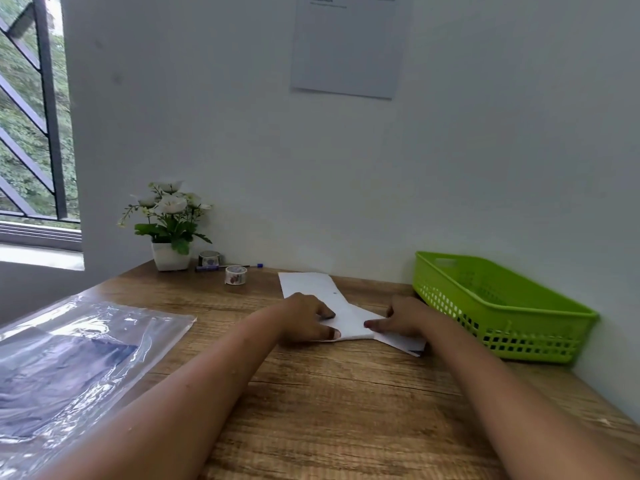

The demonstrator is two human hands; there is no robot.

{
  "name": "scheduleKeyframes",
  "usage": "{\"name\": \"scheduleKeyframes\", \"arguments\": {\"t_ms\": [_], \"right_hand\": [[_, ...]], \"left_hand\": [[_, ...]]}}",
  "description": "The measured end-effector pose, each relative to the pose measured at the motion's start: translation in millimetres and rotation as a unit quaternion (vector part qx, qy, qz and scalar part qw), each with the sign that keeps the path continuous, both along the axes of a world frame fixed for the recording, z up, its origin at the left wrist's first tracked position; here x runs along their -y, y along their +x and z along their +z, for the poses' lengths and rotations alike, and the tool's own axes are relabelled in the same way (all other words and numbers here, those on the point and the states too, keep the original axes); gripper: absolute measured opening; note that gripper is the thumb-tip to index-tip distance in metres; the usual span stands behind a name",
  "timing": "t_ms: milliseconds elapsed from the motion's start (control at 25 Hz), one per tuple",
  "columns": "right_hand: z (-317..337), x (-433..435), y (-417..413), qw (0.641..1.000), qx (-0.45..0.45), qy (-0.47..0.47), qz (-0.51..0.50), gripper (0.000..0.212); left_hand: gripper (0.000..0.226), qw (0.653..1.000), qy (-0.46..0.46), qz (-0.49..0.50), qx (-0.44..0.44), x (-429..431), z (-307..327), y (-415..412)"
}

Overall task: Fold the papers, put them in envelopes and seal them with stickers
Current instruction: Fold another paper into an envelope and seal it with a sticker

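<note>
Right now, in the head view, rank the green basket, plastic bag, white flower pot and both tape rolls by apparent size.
1. plastic bag, though nearest the camera and cut off by the frame
2. green basket
3. white flower pot
4. near tape roll and far tape roll: alike, not ranked

Open desk stretches across the foreground; a green basket blocks the right, a plastic bag covers the left (tape rolls and potted plant crowd the far corner).

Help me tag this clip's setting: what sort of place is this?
Likely a home or small-office desk: wooden table against a wall, window beside it, potted flowers, green basket.
</note>
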State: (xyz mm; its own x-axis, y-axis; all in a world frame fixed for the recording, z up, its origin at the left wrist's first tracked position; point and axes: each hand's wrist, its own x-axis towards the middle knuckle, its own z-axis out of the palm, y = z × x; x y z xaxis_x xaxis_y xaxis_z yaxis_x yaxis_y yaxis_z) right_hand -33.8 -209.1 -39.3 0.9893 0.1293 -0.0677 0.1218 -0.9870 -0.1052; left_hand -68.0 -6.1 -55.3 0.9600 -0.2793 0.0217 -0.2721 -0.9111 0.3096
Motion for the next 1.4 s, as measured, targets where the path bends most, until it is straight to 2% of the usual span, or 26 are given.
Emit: {"name": "scheduleKeyframes", "arguments": {"t_ms": [240, 360, 440, 480, 560, 640, 680, 760, 840, 920, 1080, 1160, 1240, 1320, 1400], "right_hand": [[8.4, -0.5, -16.1, 0.994, -0.047, 0.091, -0.039, 0.054], [12.7, 6.4, -15.7, 0.991, -0.032, 0.118, -0.047, 0.055], [20.5, 15.4, -14.5, 0.979, 0.027, 0.195, -0.056, 0.047], [24.2, 19.8, -13.9, 0.959, 0.089, 0.260, -0.065, 0.041], [30.6, 25.0, -14.8, 0.872, 0.187, 0.446, -0.072, 0.036], [33.8, 20.8, -20.6, 0.796, 0.124, 0.591, -0.036, 0.051], [32.2, 17.0, -21.3, 0.783, 0.066, 0.618, -0.014, 0.065], [28.2, 8.7, -22.2, 0.798, -0.020, 0.602, 0.019, 0.088], [28.6, 4.7, -24.2, 0.808, -0.039, 0.586, 0.040, 0.093], [32.4, 5.7, -26.4, 0.798, -0.042, 0.598, 0.056, 0.080], [39.5, 11.8, -32.0, 0.721, -0.035, 0.689, 0.068, 0.023], [38.1, 14.1, -34.1, 0.745, -0.026, 0.663, 0.066, 0.013], [36.1, 15.0, -36.4, 0.774, -0.072, 0.625, 0.076, 0.024], [33.3, 14.8, -35.1, 0.778, -0.115, 0.614, 0.072, 0.036], [32.1, 14.5, -31.3, 0.791, -0.090, 0.605, 0.016, 0.040]], "left_hand": [[0.068, 1.000, 0.014, 0.004, -0.023, -5.8, 6.0, -5.8], [0.069, 0.999, 0.023, 0.006, -0.034, -8.0, 7.2, -8.8], [0.069, 0.999, 0.024, 0.014, -0.026, -10.4, 9.5, -10.7], [0.069, 0.999, 0.030, 0.022, -0.020, -11.2, 10.2, -11.3], [0.068, 0.997, 0.063, 0.037, 0.003, -8.5, 10.6, -12.5], [0.061, 0.994, 0.095, 0.040, 0.037, -1.1, 9.8, -14.3], [0.056, 0.993, 0.101, 0.032, 0.048, 2.5, 9.7, -15.1], [0.049, 0.994, 0.095, 0.009, 0.046, 5.4, 12.0, -16.3], [0.046, 0.997, 0.079, -0.011, 0.016, 0.6, 16.4, -17.4], [0.045, 0.998, 0.061, -0.021, -0.011, -7.5, 19.3, -17.0], [0.047, 0.998, 0.029, -0.033, -0.040, -14.5, 21.6, -15.1], [0.048, 0.998, 0.021, -0.036, -0.041, -15.2, 22.2, -14.5], [0.048, 0.999, 0.027, -0.039, -0.021, -14.5, 21.4, -14.4], [0.047, 0.998, 0.036, -0.042, 0.006, -13.8, 19.1, -14.0], [0.043, 0.999, 0.033, -0.038, 0.015, -14.8, 18.2, -12.2]]}}
